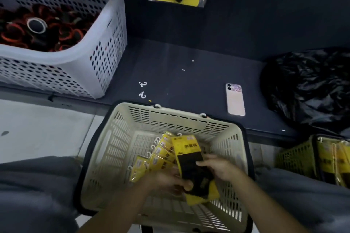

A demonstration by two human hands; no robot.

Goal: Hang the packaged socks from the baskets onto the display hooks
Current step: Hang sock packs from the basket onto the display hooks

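— From where is the scene seen?
— From head height, angled steeply down and forward; a cream basket (pixel 180 119) is framed close below.
— And beyond it?
— A dark shelf (pixel 189 85) is taken in ahead, bent by the wide angle.

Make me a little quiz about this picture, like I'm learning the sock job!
1. True or false: the phone lies inside the cream basket.
2. What do the left hand and right hand hold together? A) a sock pack B) a tape roll C) a black bag
3. Fill in: two little white hooks lie loose on the dark ____.
Key: 1 false, it lies on the shelf. 2 A. 3 shelf.
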